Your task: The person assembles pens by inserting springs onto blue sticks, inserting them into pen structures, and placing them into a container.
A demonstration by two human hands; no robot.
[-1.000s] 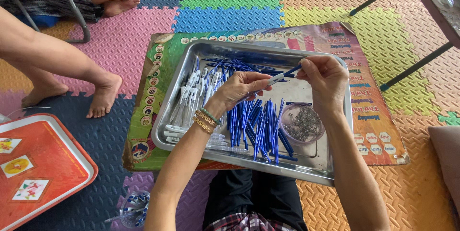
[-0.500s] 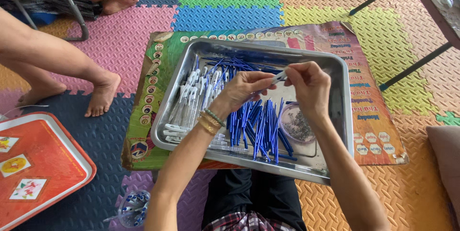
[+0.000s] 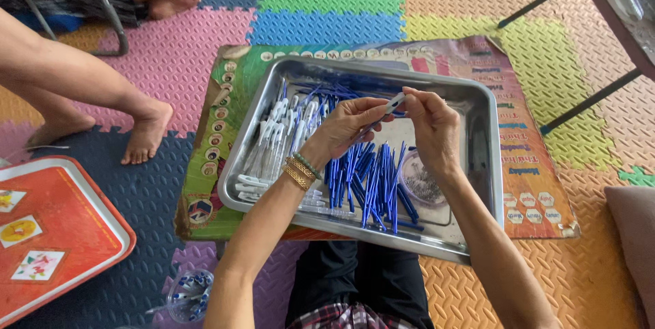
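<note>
Pen [image 3: 390,105] now pinched between left hand [image 3: 348,124] and right hand [image 3: 430,128], hands closer together than a second ago, above tray [image 3: 477,97].

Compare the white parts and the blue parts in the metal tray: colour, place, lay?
The white parts are pale and lie in the tray's left half; the blue parts are dark blue and sit mid-tray, below both hands. The white parts lie roughly side by side, while the blue parts fan out and cross in a loose heap. Both are slim, pen-like pieces resting loose in the same metal tray.
</note>
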